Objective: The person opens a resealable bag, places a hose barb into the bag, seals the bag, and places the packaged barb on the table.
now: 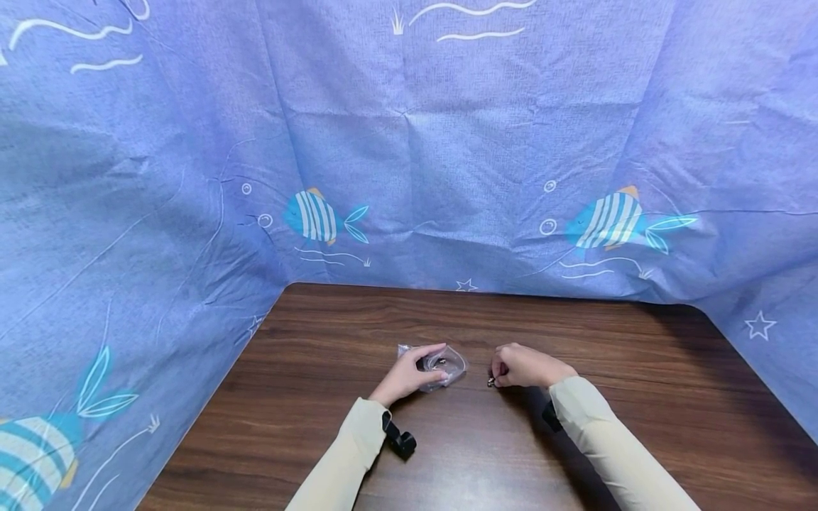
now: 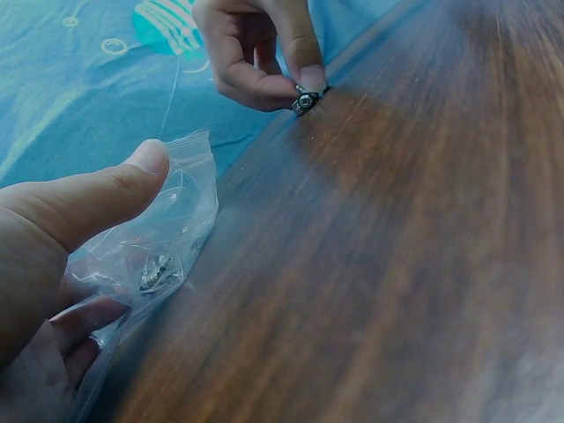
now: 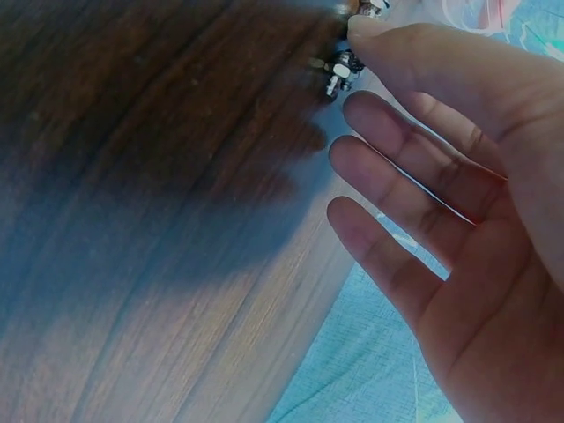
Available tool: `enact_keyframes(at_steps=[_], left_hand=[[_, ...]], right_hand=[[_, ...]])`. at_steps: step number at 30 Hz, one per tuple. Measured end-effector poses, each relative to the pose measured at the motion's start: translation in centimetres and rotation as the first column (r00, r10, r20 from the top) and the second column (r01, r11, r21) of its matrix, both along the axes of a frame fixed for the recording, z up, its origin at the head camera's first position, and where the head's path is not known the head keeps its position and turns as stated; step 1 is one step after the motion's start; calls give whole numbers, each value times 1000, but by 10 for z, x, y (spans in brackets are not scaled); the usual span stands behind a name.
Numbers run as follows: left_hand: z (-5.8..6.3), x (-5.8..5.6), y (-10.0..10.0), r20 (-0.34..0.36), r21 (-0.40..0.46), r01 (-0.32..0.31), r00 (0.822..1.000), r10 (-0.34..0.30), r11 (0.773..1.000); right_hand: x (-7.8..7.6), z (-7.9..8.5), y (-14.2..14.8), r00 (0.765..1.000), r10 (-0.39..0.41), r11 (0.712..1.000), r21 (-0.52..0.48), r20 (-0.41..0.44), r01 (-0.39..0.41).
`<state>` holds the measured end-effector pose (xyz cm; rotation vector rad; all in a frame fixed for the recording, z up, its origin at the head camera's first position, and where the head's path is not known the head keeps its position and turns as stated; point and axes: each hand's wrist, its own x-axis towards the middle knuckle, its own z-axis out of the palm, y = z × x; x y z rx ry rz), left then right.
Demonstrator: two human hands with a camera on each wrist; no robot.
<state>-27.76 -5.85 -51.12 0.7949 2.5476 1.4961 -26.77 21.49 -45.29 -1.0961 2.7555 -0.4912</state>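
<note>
A clear zip-top plastic bag (image 1: 455,363) stands on the table, its side held between the thumb and fingers of my left hand (image 1: 405,372). Small shiny metal pieces (image 2: 157,273) show through the plastic in the left wrist view. To the right of the bag, my right hand (image 1: 527,365) reaches down to the tabletop. Its thumb and forefinger pinch a small metal piece (image 3: 374,9), partly cut off in the right wrist view. Another small metal piece (image 3: 342,72) lies just beside those fingertips. The exact kind of these pieces is too small to tell.
A brown wood-grain table (image 1: 319,326) spreads under both hands. Blue cloth (image 1: 473,163) printed with fish hangs behind and beside it. A black wrist camera (image 1: 401,441) sits on the left wrist, close to the tabletop.
</note>
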Motion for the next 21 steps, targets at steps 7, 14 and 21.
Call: enact_keyframes(at_steps=[7,14,21], left_hand=[[-1,-1,0,-7,-1,1,1000,-1,1000],[0,0,0,-2,5,2,1000,-2,1000],[0,1,-1,1,-1,4,1000,-4,1000]], right_hand=[[-1,2,1,1000,-4,1000,-1,-4,4],[-2,11,1,1000,8,1000,-18,-27,-8],[-5,14,0,997,0,999,-41,-73,-3]])
